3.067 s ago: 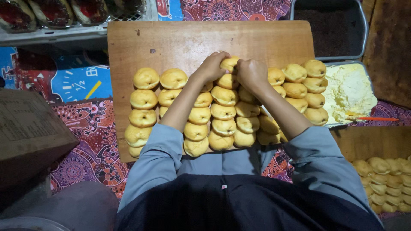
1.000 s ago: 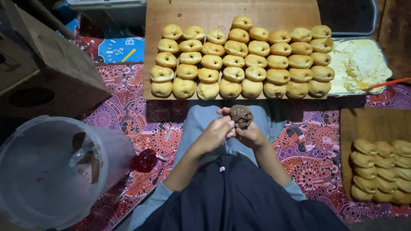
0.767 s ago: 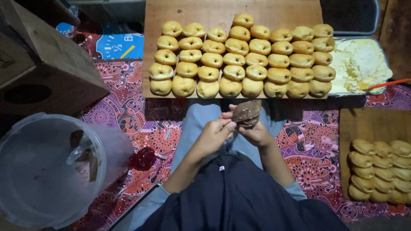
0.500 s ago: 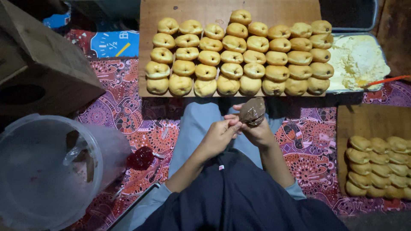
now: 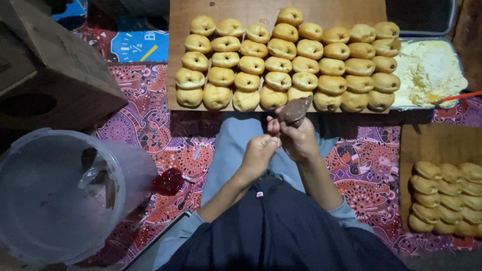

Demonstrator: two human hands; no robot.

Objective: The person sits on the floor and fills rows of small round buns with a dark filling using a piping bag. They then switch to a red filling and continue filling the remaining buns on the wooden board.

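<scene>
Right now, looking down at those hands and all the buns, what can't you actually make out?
- Head view: the brown bag is wrapped low down by the right hand, so its lower part is hidden.
- The left hand curls inward; its fingers' grip is unseen.
- The clear bucket is cloudy; contents unclear.
- The side board of buns is cut off by the right edge.

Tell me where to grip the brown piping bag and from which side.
Judging by its pose, grip the piping bag at the gathered lower end, coming from below on the person's side, as the right hand does. The bulging upper part is soft filling; squeezing there would likely push it out.
</scene>
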